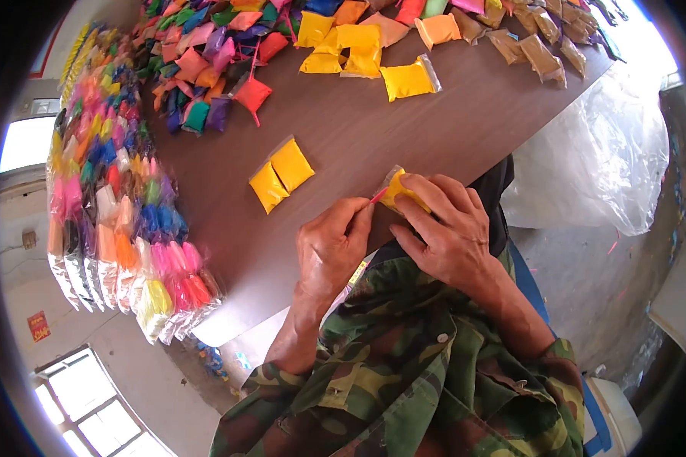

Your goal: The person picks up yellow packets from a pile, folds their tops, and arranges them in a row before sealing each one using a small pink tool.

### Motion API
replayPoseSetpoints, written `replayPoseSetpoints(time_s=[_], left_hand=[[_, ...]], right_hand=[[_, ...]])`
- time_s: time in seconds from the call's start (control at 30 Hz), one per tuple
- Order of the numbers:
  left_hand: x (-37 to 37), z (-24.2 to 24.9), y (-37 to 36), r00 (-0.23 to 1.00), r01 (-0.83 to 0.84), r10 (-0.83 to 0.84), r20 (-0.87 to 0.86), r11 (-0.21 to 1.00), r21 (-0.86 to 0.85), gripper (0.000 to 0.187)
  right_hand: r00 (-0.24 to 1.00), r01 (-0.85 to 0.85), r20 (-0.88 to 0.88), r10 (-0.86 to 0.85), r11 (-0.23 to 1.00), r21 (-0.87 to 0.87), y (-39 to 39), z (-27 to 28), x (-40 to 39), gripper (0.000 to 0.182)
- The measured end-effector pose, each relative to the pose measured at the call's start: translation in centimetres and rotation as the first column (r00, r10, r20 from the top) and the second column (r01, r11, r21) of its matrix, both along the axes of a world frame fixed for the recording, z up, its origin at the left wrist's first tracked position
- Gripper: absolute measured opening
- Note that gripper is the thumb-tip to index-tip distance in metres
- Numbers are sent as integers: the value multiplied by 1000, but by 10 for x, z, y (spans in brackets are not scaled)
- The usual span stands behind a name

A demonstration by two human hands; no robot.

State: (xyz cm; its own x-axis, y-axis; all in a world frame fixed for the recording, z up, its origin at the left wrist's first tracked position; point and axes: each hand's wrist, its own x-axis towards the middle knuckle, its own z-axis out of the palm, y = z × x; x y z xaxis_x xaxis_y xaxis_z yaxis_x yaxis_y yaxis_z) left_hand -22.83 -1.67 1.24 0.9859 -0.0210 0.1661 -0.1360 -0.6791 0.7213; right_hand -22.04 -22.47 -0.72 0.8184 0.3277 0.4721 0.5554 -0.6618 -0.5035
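My right hand (448, 228) grips a small yellow packet (391, 196) in clear film at the table's near edge; its fingers cover much of it. In my left hand (333, 242), closed in a pinch, is a thin pink stick (379, 195), whose tip meets the packet's left side. Most of the stick is hidden in the fist. Two yellow packets (282, 174) lie side by side on the brown table, up and left of my hands. Further back is a group of yellow packets (362, 52), with a single yellow packet (408, 79) to its right.
Packets in many colours (198, 65) are heaped at the back left, with a red packet (252, 95) beside them. Brown packets (543, 59) lie back right. Bundled bagged packets (118, 183) line the left edge. A clear plastic bag (598, 152) hangs right of the table (213, 190).
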Motion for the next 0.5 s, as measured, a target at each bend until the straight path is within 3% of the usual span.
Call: replayPoseSetpoints(time_s=[0.27,0.37,0.5], left_hand=[[19,-3,12,1000,4,-1,-20,992,128,7],[25,5,12,998,-26,33,-58,992,125,8],[24,11,-9,999,48,-47,-23,999,7,10]], right_hand=[[999,-43,21,43,999,-1,1,-12,9,43],[999,-48,11,48,998,46,1,-16,8,44],[1000,0,28,-3,992,124,2,-18,4,44]])
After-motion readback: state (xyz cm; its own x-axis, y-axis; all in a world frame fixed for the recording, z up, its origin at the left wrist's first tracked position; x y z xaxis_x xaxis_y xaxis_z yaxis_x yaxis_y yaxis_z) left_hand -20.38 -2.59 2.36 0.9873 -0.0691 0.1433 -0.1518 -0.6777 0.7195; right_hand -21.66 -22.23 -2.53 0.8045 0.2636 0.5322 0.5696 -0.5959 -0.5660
